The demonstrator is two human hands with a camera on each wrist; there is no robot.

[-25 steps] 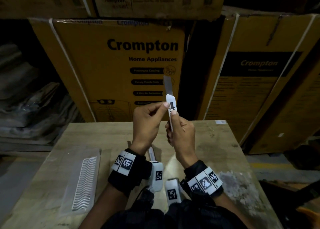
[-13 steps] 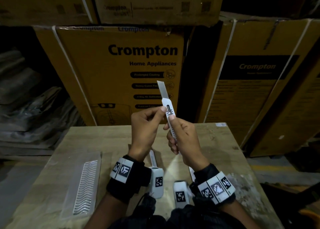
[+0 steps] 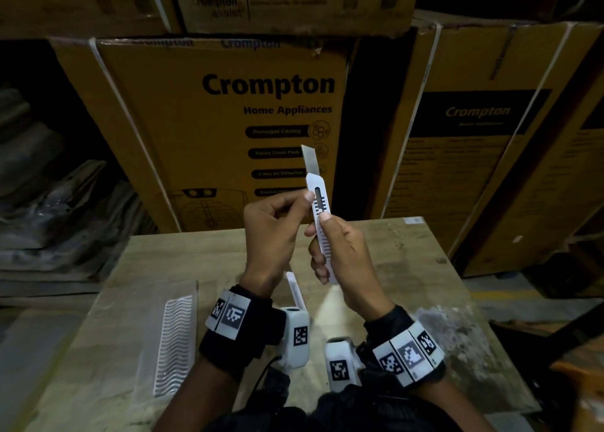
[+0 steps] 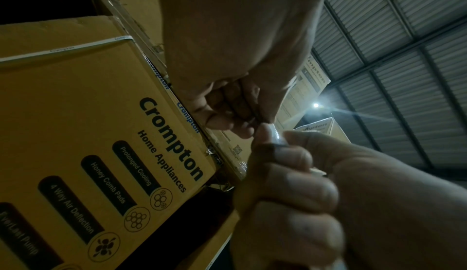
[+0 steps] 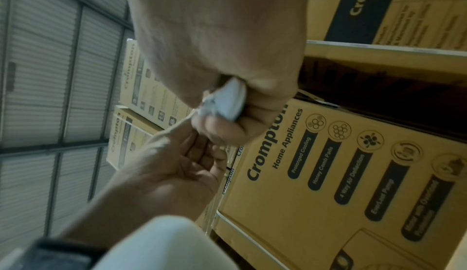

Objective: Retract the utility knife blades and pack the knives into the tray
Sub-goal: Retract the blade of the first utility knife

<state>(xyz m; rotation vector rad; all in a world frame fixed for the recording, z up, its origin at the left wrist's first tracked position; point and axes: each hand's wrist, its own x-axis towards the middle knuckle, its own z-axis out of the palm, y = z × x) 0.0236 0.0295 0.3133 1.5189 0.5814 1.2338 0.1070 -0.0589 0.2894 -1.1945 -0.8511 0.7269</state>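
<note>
Stacked yellow Crompton cartons (image 3: 228, 131) fill the upper frame behind a worn wooden table (image 3: 408, 268). At lower left on the table lies a clear ribbed tray (image 3: 175, 343); its slots look unfilled, though glare makes this hard to judge. A second white knife (image 3: 295, 292) lies at centre, partly hidden by the wrists. At mid-frame the right hand (image 3: 346, 258) wraps the handle of the utility knife (image 3: 320, 216), thumb on the slider, blade (image 3: 310, 160) out and pointing up. The left hand (image 3: 271, 235) pinches the knife's upper body with curled fingers.
</note>
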